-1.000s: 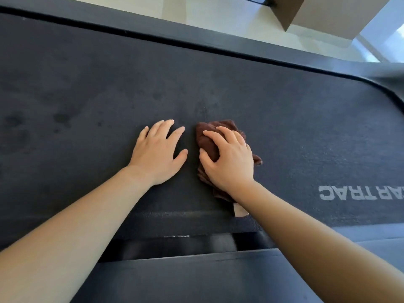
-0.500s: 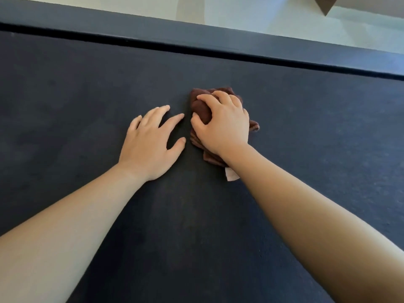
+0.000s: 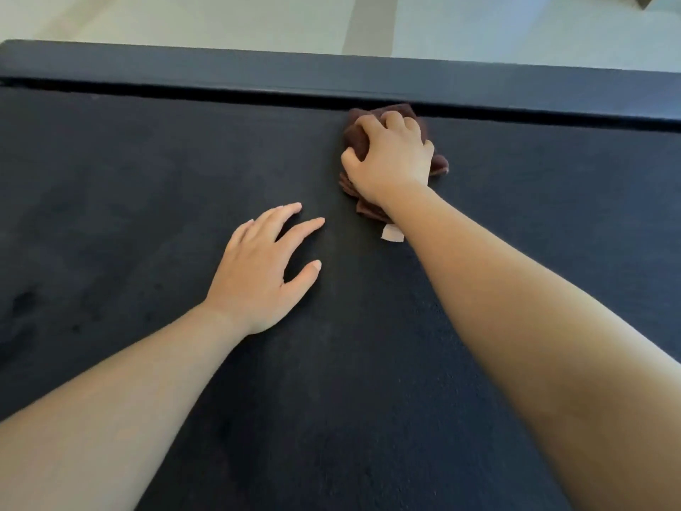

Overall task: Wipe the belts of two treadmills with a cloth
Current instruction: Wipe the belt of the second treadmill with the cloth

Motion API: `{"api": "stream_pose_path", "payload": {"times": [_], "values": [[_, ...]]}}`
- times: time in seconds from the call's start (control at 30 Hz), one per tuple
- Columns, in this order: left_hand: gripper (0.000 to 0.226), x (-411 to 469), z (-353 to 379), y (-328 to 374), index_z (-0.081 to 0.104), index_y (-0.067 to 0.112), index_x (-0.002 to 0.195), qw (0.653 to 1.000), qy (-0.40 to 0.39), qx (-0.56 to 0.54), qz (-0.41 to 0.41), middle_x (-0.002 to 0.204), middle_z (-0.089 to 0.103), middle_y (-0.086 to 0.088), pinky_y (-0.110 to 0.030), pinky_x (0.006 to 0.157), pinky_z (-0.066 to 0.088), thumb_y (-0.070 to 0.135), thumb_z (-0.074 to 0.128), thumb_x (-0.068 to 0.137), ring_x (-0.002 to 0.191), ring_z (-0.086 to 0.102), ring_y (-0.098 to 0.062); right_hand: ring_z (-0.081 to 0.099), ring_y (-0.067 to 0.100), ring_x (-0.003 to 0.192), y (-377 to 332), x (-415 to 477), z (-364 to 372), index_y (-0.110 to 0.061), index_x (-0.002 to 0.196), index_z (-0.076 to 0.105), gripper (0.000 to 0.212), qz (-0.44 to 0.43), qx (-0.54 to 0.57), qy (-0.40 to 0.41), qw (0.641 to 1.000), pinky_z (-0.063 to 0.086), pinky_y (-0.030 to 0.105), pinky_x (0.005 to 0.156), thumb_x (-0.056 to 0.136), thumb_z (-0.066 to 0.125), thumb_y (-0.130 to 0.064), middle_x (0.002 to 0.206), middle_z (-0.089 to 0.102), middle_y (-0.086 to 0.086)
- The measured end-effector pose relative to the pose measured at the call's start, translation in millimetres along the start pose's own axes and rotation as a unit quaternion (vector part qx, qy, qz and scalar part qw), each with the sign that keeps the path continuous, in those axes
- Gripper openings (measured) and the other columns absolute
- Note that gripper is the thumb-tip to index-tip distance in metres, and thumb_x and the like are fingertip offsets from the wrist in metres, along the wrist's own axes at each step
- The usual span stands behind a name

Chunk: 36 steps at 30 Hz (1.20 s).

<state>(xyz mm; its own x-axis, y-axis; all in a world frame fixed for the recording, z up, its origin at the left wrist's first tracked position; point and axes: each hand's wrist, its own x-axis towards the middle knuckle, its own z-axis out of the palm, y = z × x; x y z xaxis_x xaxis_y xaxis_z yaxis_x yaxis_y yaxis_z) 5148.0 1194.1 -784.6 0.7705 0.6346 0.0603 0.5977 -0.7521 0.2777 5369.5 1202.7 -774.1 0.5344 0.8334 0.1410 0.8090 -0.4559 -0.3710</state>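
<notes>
In the head view, my right hand (image 3: 390, 160) grips the bunched brown cloth (image 3: 354, 139), fingers (image 3: 396, 121) curled over it. It sits at the far edge of the belt (image 3: 147, 186), touching the dark gap (image 3: 184, 91) under the side rail (image 3: 221, 66). My left hand (image 3: 263, 276) rests flat on the belt nearer me, fingers spread. Pushing further could wedge cloth or fingertips into that gap. The wad covers little, so strips may go unwiped, and leaning on my left palm may shift the belt.

My right hand (image 3: 390, 160) grips the bunched brown cloth (image 3: 355, 140) on the dark belt (image 3: 147, 178), at its far edge beside the side rail (image 3: 258, 70). My left hand (image 3: 263, 269) rests flat on the belt, nearer, fingers spread. A pale tag (image 3: 391, 233) shows under my right wrist.
</notes>
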Motion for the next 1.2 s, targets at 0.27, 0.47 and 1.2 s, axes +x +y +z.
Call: {"api": "stream_pose_path", "payload": {"times": [0.27,0.47,1.2], "values": [[0.052,-0.9,3.6,-3.1,0.038,0.034,0.139,1.0,0.015,-0.007,0.005,0.15,0.028,0.002,-0.041,0.114,0.016,0.047,0.042,0.089,0.139,0.021,-0.017,0.038,0.026,0.125,-11.3,-135.9,-13.7,-0.029,0.127,0.052,0.042,-0.016,-0.014,0.019,1.0,0.033,0.052,0.101,0.088,0.05,-0.046,0.136,0.047,0.002],[0.051,-4.7,0.5,-23.2,0.027,0.029,0.145,0.997,-0.032,-0.022,0.074,0.156,0.016,0.002,-0.038,0.116,0.008,0.041,0.035,0.096,0.144,0.009,-0.017,0.038,0.023,0.129,-45.3,-188.7,-14.0,-0.034,0.129,0.051,0.042,0.037,-0.012,0.03,0.999,0.033,0.053,0.106,0.089,0.049,-0.048,0.139,0.046,-0.003],[0.054,57.4,-18.5,-115.5,0.034,0.031,0.14,0.999,0.017,-0.015,0.046,0.153,0.025,0.003,-0.043,0.115,0.012,0.048,0.034,0.089,0.141,0.017,-0.014,0.04,0.022,0.129,-99.8,-48.4,35.5,-0.034,0.128,0.056,0.047,0.065,-0.003,0.077,0.995,0.036,0.047,0.103,0.083,0.053,-0.049,0.136,0.051,-0.003]]}}
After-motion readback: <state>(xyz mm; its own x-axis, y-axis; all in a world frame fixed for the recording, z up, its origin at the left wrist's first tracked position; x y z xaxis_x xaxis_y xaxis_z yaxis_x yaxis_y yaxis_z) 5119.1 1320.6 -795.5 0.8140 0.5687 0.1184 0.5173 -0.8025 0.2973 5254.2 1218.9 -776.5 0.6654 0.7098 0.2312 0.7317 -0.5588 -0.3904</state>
